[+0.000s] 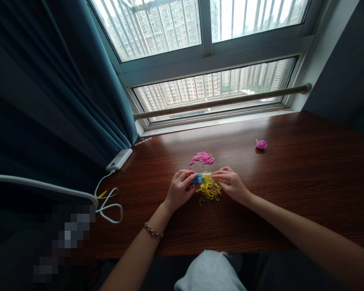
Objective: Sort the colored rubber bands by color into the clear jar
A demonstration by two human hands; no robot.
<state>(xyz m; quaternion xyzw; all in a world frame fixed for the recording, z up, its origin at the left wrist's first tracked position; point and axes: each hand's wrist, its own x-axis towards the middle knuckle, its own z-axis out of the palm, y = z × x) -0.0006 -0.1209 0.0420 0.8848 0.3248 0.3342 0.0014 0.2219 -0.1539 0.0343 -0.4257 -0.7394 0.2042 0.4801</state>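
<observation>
Between my hands lies a small clear packet (197, 179) with a blue part and a white patch. My left hand (181, 186) is closed around its blue end; a bit of red shows by the fingers. At the other, clear end, the fingers of my right hand (232, 184) are pinched together on the edge. A heap of thin yellow looped pins (210, 191) sits at and below that end, some partly under the packet. Just beyond my hands is a pile of similar pink pins (202, 158) on the brown wooden table (291, 182).
A pink round object (261, 144) stands at the back right. To the left are a white box-shaped device (119, 160), a looped white cable (111, 220) and a small yellow piece (102, 194). A blue curtain (106, 101) and a barred window border the table.
</observation>
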